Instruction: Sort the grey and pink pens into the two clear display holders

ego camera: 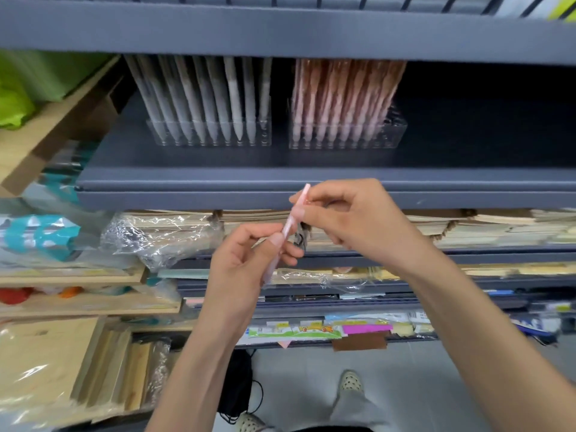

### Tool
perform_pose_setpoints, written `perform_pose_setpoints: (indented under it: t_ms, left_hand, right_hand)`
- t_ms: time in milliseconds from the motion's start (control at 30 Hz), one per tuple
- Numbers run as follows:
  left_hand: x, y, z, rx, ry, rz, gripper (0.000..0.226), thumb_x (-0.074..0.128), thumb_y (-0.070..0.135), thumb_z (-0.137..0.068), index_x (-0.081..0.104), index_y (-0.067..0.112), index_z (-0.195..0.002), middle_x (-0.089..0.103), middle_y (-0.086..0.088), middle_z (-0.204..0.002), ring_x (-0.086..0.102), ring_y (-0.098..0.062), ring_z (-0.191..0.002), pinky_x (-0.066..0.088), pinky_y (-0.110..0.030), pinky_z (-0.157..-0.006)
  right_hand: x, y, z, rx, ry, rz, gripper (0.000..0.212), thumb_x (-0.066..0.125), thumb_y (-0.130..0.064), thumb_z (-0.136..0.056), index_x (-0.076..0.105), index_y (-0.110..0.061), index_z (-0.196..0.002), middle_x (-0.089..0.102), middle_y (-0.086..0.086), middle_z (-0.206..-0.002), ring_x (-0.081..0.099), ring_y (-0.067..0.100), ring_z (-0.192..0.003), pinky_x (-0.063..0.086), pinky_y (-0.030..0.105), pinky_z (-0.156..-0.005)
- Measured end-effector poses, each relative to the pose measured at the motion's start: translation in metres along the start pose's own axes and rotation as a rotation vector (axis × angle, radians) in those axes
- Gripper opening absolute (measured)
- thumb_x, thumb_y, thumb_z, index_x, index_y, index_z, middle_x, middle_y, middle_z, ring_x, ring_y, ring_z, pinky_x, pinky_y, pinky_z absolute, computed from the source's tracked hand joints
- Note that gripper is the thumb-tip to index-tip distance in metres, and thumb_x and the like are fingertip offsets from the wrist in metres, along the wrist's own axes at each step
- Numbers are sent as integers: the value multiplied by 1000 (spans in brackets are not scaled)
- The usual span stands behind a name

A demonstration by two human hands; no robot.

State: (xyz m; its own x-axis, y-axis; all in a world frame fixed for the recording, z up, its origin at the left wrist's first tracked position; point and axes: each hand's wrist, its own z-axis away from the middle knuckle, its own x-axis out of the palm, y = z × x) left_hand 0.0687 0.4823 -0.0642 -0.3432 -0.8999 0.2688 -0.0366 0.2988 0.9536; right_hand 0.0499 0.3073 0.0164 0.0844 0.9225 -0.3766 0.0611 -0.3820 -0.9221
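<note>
Both hands hold one pink pen [288, 224] in front of the shelf edge, tilted with its top end up to the right. My left hand [246, 263] grips its lower part, thumb on the barrel. My right hand [346, 216] pinches its upper end. On the grey shelf [187, 179] behind stand two clear display holders. The left holder [208, 134] is filled with several grey pens [199, 98]. The right holder [347, 132] carries several pink pens [343, 95].
Another grey shelf [280, 29] hangs low over the holders. Crumpled clear plastic [156, 235] and stacked paper goods lie on lower shelves. Wooden boards [62, 363] and green items [18, 98] sit at the left. The shelf right of the pink holder is bare.
</note>
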Motion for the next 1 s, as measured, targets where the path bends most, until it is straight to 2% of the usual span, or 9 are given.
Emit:
perform_pose_setpoints:
  t_ms: [67,133,300,400,500,600,700,833,1000]
  left_hand:
    - [16,-2,-4,8,-25,-45,10,65,27,-91,73,28,-97,74,-5,-74,71,-26,-80,56,-39,-74]
    - [34,-3,-9,7,-35,-78,12,62,23,-94,72,27,-99,76,-9,-86,73,-27,-84,57,-36,-77]
    - [81,6,-26,137,-64,-303,20,56,19,-97,68,32,-107,72,9,-113,66,-12,-108,50,-20,-91]
    - [101,3,-45,296,-8,-618,20,55,27,-97,64,31,-115,64,19,-119,58,-6,-118,43,-19,-98]
    - [113,-16,-68,477,25,-1160,35,55,35,-97,63,17,-125,61,2,-131,51,-20,-128,31,-40,-113]
    - [117,-42,-78,615,152,-1479,42,53,41,-98,65,12,-127,62,-6,-135,54,-26,-128,30,-44,-110]
    - [117,-61,-85,791,306,-1461,40,53,38,-96,69,11,-121,67,-5,-129,60,-25,-122,35,-42,-106]
    - [120,-70,-94,918,448,-1446,36,52,33,-93,74,11,-112,71,-3,-120,65,-23,-114,39,-40,-100]
    - [119,-75,-98,982,516,-1452,36,50,32,-93,74,12,-111,72,-2,-118,65,-22,-112,38,-37,-99]
  right_hand:
    - [-15,6,5,-7,-2,3,9,76,-21,-83,77,-18,-91,75,-2,-86,60,34,-63,54,35,-58]
    - [-33,12,8,-37,28,33,8,74,-20,-84,76,-17,-91,74,4,-95,62,40,-76,54,44,-69]
    - [-89,27,8,-85,256,-206,12,47,-22,-102,55,-16,-95,74,7,-89,69,21,-67,51,26,-58]
    - [-127,34,4,-130,398,-288,9,41,-23,-103,47,-19,-99,74,13,-90,72,29,-71,56,30,-62]
    - [-153,37,-7,-206,473,-315,13,49,-7,-99,47,-20,-102,73,12,-92,73,29,-79,60,35,-74]
    - [-167,36,-25,-255,491,-295,23,55,5,-92,48,-15,-100,69,13,-92,73,28,-81,59,37,-77]
    - [-175,36,-47,-298,453,-230,16,57,3,-90,54,-12,-89,70,3,-81,73,20,-76,58,33,-75]
    - [-174,37,-71,-297,392,-19,26,58,-15,-89,61,-31,-69,71,-14,-65,72,13,-76,57,35,-83]
    - [-169,38,-97,-212,256,324,25,55,-31,-92,70,-11,-95,73,10,-97,66,32,-100,47,50,-97]
